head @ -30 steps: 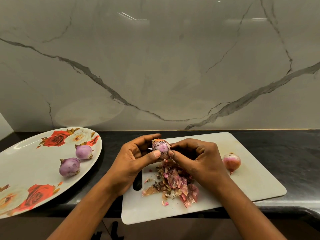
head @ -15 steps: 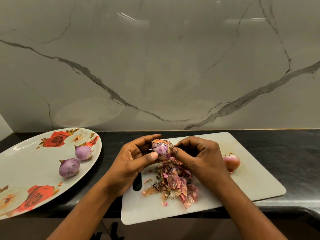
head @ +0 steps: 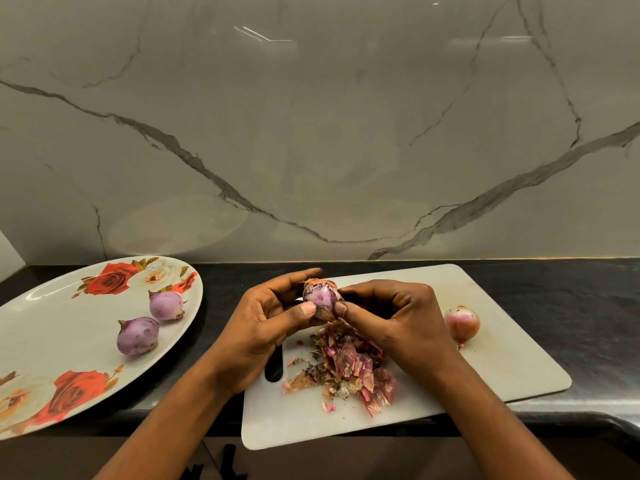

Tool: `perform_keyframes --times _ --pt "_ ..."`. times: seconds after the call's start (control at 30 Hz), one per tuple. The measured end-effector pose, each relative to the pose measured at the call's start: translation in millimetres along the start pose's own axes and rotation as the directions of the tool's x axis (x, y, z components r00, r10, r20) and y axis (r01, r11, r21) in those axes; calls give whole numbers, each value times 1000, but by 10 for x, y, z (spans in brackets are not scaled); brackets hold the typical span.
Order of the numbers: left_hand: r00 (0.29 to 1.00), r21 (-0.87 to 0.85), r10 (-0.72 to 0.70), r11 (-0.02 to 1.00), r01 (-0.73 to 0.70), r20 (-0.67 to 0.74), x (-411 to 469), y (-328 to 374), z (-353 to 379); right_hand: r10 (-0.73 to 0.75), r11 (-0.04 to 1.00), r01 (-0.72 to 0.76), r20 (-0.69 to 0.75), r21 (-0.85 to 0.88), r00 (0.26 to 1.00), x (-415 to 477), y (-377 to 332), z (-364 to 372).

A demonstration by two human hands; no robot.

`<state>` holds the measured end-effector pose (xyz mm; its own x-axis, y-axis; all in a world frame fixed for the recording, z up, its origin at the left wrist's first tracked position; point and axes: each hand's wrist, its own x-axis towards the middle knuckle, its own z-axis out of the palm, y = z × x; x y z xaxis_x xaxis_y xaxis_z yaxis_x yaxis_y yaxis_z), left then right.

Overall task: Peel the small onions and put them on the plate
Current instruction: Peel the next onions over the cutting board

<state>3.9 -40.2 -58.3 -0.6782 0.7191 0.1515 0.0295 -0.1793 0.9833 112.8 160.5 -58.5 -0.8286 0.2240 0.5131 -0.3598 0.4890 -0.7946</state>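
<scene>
A small purple onion [head: 320, 296], partly peeled with brown skin at its top, is held above the white cutting board [head: 485, 368]. My left hand [head: 266, 323] grips it between thumb and fingers. My right hand [head: 391, 317] pinches the skin on its right side. Below lies a pile of pink and brown onion skins [head: 349, 368]. An unpeeled onion [head: 462, 323] sits on the board to the right. Two peeled onions [head: 138, 335] [head: 166, 305] lie on the white rose-patterned plate [head: 52, 334] at left.
The board and plate rest on a black countertop [head: 571, 299] that ends at a marble wall [head: 311, 133]. The board's handle slot [head: 274, 367] shows under my left wrist. The plate's near edge overhangs the counter's front.
The onion has turned a little in my hands, showing more bare purple flesh. My right thumb has moved up along the onion's right side. Nothing else has moved.
</scene>
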Motion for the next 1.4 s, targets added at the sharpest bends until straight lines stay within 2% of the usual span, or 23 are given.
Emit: perform_keyframes --times 0.27,0.6,0.8,1.0,1.17,1.3,1.4 --pt "997 27 19 999 -17 -69 11 -12 0 -117 989 112 -48 -96 992 -12 16 -3" --pt "999 38 18 999 -16 -46 -4 0 10 -87 989 84 -26 -121 996 -3 12 2" --pt "996 81 46 996 -40 -70 1 -3 37 -92 970 92 10 -223 996 5 22 29" --pt "998 52 37 998 -34 -55 -3 -6 25 -92 957 94 20 -273 996 23 18 57" --pt "1000 21 19 1000 -18 -17 -9 5 16 -48 979 38 -47 -198 998 30 25 23" --pt "1000 21 18 1000 -18 -4 -9 15 15 39 999 -39 8 15 999 17 6 8" --pt "1000 33 17 999 -17 13 -21 15 10 58 997 -61 57 50 997 21 3 2"
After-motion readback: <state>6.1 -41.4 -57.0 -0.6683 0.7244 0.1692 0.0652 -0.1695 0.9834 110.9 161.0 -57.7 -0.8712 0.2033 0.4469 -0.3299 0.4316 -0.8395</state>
